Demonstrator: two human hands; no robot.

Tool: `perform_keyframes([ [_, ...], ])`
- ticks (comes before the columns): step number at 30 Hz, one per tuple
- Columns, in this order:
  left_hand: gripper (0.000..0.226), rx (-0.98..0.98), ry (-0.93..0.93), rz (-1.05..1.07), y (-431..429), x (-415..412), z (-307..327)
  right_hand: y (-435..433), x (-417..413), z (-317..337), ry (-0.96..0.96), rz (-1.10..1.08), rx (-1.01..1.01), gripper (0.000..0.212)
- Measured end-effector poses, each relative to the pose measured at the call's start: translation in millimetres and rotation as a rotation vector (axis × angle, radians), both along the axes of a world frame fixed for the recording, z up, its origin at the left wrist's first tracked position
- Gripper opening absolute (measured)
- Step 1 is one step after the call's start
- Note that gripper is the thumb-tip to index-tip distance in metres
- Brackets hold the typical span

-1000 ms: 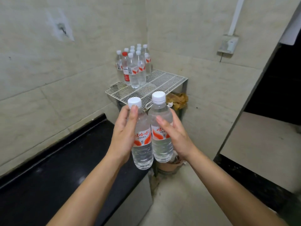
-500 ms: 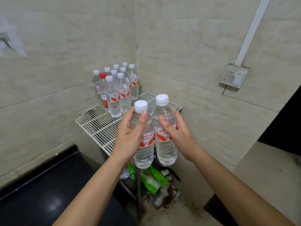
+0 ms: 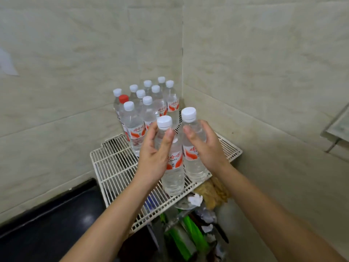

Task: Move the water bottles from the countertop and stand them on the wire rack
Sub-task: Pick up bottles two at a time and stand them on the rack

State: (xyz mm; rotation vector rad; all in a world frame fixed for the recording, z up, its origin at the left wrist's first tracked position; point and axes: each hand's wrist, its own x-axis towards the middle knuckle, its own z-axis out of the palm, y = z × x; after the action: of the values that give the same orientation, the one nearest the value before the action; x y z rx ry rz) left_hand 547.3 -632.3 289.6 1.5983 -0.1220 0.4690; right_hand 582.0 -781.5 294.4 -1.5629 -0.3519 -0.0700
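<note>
Two clear plastic water bottles, each with a white screw cap and a white label bearing an orange-red swirl, are held upright side by side over the wire rack (image 3: 113,163). The left hand (image 3: 153,157) has its grip closed around the left bottle (image 3: 174,173); the right hand (image 3: 207,148) has its grip closed around the right bottle (image 3: 192,163). Both bottle bases appear at or just above the white wire grid, near its front right part; contact cannot be confirmed.

Compared with half a second ago, the hands and bottles have moved forward from beyond the rack's front edge to over its surface, and the camera has come closer.

At the rack's rear corner stands a cluster of matching bottles (image 3: 149,110), all white-capped except one with a red cap (image 3: 123,98). The rack sits in the corner of two beige tiled walls (image 3: 264,72). A glossy black tabletop (image 3: 47,224) adjoins it at lower left. Beneath the rack lie green packaging (image 3: 188,235) and crumpled litter.
</note>
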Motion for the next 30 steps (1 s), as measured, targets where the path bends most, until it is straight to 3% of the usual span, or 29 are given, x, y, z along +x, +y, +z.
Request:
perform_keyframes([
  [3,0.034,0.019,-0.002,0.086,-6.3,34.3,-10.1,-0.5,50.7,-12.0,0.016,0.049,0.003,0.051],
  [8,0.039,0.126,0.06,0.251,-12.1,92.8,-27.6,-5.3,123.4,-29.7,-0.007,0.041,-0.029,0.054],
  [12,0.041,0.169,0.075,0.251,-17.9,123.2,-25.4,-13.6,158.5,-27.2,-0.046,0.079,-0.045,0.021],
  [16,0.036,0.375,0.091,0.261,-16.3,149.8,-3.8,-16.5,194.2,-21.2,-0.127,0.064,-0.088,0.007],
  [20,0.037,0.743,0.071,0.343,-2.1,171.0,30.8,-13.5,224.4,-15.1,-0.245,-0.031,-0.232,0.042],
  [23,0.046,1.041,0.101,0.422,9.9,183.9,53.7,-5.6,239.2,-7.4,-0.25,0.0,-0.322,0.032],
  [25,0.048,1.076,0.17,0.454,18.9,191.4,62.9,2.9,246.7,-3.6,-0.253,0.019,-0.374,0.024],
  [30,0.044,1.054,0.329,0.451,36.0,202.3,61.2,19.1,263.5,-1.7,-0.234,0.07,-0.492,0.041],
])
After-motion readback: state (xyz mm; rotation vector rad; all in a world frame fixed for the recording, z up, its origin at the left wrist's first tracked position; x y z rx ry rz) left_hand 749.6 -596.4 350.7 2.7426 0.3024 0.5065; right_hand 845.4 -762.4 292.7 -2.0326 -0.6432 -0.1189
